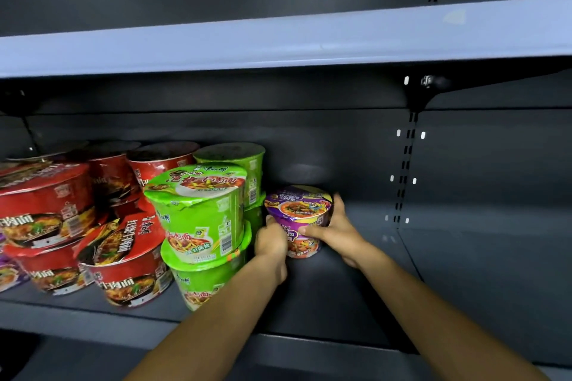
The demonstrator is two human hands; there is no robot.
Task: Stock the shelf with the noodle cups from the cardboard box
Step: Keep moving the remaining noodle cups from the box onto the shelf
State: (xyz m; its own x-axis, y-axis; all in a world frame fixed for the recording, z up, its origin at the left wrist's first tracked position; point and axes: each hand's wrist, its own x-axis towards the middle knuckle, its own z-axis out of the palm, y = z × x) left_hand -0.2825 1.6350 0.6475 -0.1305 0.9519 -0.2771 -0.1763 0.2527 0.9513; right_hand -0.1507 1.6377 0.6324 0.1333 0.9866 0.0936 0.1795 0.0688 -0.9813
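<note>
A purple noodle cup [298, 210] stands upright deep on the dark shelf [464, 257], just right of the green cups. My left hand [270, 241] grips its left side and my right hand [337, 226] wraps its right side and back. To the left, green noodle cups [198, 213] are stacked two high, with more green cups behind them. Further left are red noodle cups [123, 260] in stacks, one lying tilted on another. The cardboard box is out of view.
The shelf board above [278, 43] overhangs the space. A slotted upright with a bracket [408, 139] runs down the back panel on the right. Bare shelf floor lies to the right of the purple cup. Purple packaging [7, 275] shows at the far left edge.
</note>
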